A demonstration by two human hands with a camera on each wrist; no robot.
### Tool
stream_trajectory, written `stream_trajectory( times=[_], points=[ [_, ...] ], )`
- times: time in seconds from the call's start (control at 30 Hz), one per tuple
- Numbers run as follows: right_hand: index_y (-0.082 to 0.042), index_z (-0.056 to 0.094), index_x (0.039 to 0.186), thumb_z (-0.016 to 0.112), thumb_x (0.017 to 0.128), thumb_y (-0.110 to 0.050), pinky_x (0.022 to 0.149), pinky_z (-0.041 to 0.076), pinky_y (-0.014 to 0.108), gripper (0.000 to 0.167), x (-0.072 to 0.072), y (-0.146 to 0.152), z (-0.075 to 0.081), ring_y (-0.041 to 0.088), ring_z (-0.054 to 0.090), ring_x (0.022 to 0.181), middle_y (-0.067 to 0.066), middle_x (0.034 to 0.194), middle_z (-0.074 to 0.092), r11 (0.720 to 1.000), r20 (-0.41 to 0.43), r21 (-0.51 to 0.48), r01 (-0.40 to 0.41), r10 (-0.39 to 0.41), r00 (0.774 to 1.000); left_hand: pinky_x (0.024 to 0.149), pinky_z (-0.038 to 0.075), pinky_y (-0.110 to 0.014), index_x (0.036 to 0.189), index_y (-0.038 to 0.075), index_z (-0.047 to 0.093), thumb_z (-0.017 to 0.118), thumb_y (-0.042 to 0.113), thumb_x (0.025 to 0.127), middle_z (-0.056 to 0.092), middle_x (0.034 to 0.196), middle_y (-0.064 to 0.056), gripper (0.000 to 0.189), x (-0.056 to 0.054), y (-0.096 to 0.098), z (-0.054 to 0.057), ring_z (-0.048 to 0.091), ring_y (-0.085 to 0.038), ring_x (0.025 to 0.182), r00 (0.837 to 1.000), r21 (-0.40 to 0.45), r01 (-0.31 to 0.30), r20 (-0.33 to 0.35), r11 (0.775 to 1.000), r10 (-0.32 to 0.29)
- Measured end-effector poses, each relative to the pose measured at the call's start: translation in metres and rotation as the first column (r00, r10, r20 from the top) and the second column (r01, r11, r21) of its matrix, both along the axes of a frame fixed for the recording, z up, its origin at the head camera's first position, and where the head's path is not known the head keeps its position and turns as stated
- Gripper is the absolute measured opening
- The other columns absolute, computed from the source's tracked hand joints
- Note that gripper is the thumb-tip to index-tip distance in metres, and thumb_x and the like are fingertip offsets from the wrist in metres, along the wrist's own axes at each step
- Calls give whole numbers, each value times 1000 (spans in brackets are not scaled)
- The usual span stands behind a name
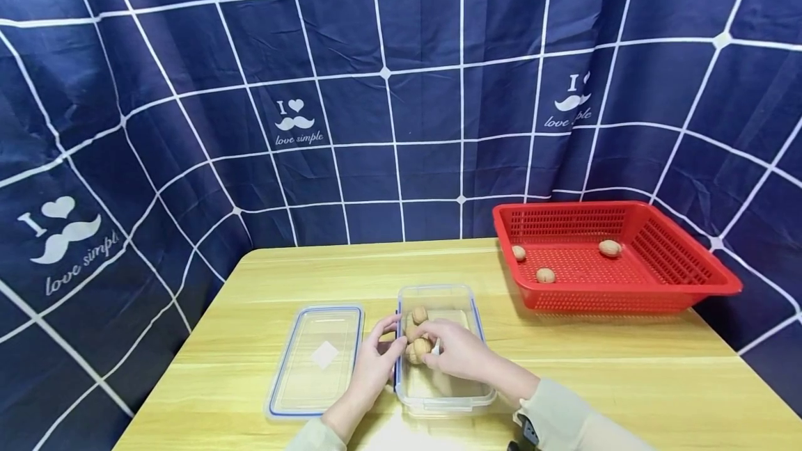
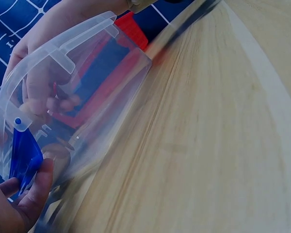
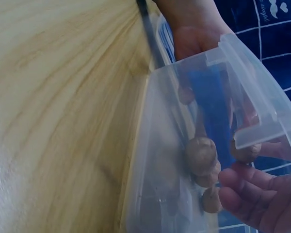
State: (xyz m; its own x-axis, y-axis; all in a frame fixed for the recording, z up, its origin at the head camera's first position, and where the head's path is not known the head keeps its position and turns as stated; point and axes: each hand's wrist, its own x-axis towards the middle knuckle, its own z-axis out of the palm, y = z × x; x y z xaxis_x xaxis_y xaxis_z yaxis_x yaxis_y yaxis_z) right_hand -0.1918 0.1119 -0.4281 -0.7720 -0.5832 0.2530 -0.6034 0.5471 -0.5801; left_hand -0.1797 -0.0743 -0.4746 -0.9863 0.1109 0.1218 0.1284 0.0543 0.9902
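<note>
A clear plastic food container (image 1: 445, 395) stands lidless on the table, with several walnuts (image 1: 419, 314) along its left side. At its left wall, my left hand (image 1: 371, 367) grips the container by the side with the blue latch (image 2: 25, 158). My right hand (image 1: 460, 352) reaches inside and pinches a walnut (image 3: 245, 150) between thumb and fingers. Other walnuts (image 3: 202, 155) show through the clear wall in the right wrist view. To the left of the container lies its clear lid (image 1: 313, 374) with a blue seal, flat on the table.
A red plastic basket (image 1: 626, 292) at the right back holds a few walnuts (image 1: 610, 248). Under everything is a wooden table (image 1: 213, 381). A dark blue curtain (image 1: 426, 110) with white lines hangs behind and beside it.
</note>
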Motion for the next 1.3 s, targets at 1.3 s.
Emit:
stream_trajectory(
  times=[1.3],
  points=[
    [-11,64,109,72,79,-10,53,46,24,31,-15,57,30,11,54,65,-1,84,61,924,-33,-257,283,-301,953,44,42,-16,132,12,49,61,22,90,44,128,-13,45,0,1,-5,56,-23,96,1000,-4,-14,-11,1000,14]
  ],
)
